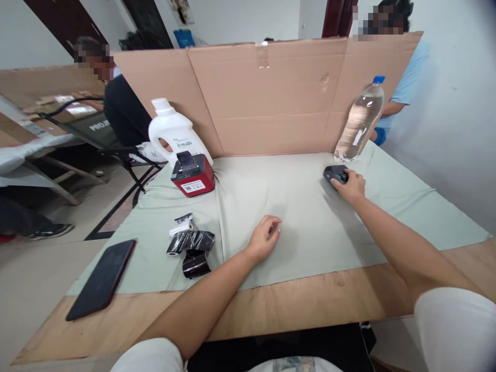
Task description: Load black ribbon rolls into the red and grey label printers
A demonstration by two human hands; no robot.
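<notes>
My right hand (352, 186) is closed on a small black device (332, 174) at the right of the cloth, near the foot of a clear water bottle (360, 124) with a blue cap. My left hand (264, 238) rests over the middle of the cloth, fingers loosely bent with a gap to the thumb, holding nothing. To its left lie black film rolls (196, 263) and a small white roll (181, 228). Beyond these stands a red and black boxy device (194, 178) with a black strip on top.
A white jug (174, 129) leans behind the red device. A dark tablet or phone (101, 279) lies at the left edge. Cardboard panels (267, 103) wall off the back. The green cloth (248, 191) covers a wooden table (302, 299). Two people sit beyond the cardboard, left and right.
</notes>
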